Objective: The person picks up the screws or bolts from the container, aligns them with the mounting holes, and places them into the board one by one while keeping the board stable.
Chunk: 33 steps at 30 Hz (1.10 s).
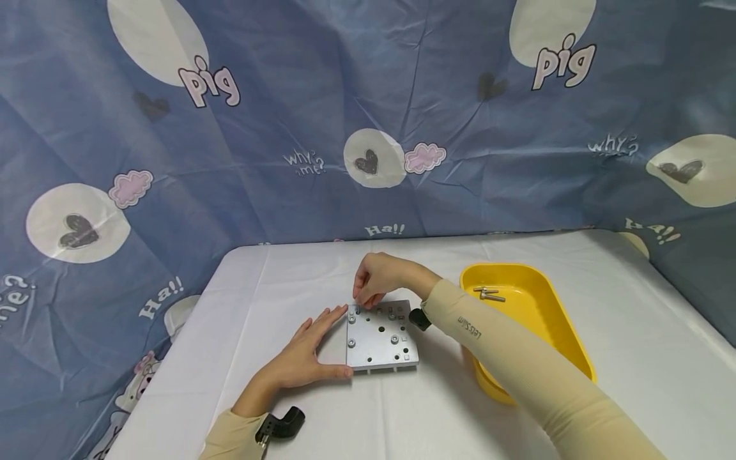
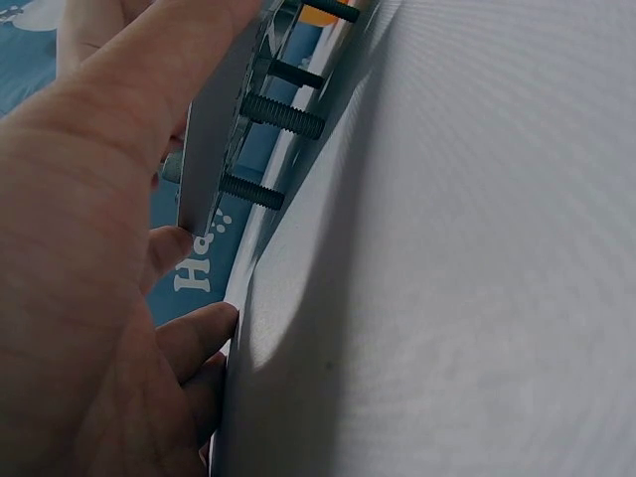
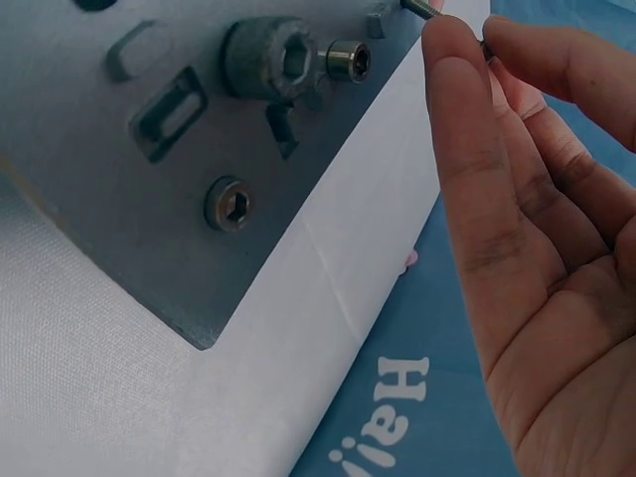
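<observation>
A silver metal plate (image 1: pixel 368 353) with holes and several socket-head screws in it lies in front of me; threaded shanks (image 2: pixel 283 115) stick out from its underside in the left wrist view. Along the plate's left side, my left hand (image 1: pixel 299 358) has its fingers spread and fairly straight, thumb at the near corner and forefinger by the far one. Over the far left corner, my right hand (image 1: pixel 381 279) pinches a small metal screw (image 3: pixel 418 8) between thumb and forefinger. Those fingers cover most of this screw, so whether its end sits in a hole I cannot tell.
A yellow tray (image 1: pixel 552 306) stands right of the plate, with a few loose screws (image 1: pixel 491 297) inside. My right forearm crosses over part of it. White cloth (image 1: pixel 448 421) covers the table, and a blue printed curtain (image 1: pixel 322 204) hangs behind.
</observation>
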Available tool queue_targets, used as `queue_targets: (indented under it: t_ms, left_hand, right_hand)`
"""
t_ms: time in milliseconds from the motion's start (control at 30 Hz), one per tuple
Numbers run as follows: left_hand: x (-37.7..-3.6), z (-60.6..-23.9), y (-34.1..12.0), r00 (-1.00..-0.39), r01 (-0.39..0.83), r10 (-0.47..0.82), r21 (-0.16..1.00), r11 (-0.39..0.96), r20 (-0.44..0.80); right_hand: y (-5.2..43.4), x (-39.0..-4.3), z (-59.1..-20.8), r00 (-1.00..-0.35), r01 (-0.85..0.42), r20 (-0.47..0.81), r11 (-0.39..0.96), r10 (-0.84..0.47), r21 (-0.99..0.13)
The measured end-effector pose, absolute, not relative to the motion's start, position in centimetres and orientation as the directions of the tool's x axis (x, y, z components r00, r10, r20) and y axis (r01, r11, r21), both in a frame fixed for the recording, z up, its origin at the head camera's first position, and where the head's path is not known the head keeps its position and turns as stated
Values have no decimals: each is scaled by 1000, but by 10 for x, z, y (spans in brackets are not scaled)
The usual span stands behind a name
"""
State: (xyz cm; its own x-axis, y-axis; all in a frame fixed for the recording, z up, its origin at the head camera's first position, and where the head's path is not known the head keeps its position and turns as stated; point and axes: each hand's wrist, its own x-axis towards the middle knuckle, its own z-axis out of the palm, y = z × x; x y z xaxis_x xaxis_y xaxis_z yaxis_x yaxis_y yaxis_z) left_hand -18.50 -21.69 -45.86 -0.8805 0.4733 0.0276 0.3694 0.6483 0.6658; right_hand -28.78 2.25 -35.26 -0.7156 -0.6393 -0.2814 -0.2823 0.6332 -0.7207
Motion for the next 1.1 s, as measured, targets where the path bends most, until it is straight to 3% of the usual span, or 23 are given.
queue_targets:
  t_ms: [633, 1100]
  left_hand:
    - [-186, -459, -217, -875, 381, 483, 658, 649, 30]
    - [-183, -458, -215, -888, 360, 460, 645, 674, 14]
  right_hand:
    - [27, -285, -353, -725, -282, -289, 653, -625, -703]
    - [76, -288, -337, -732, -275, -282, 648, -620, -710]
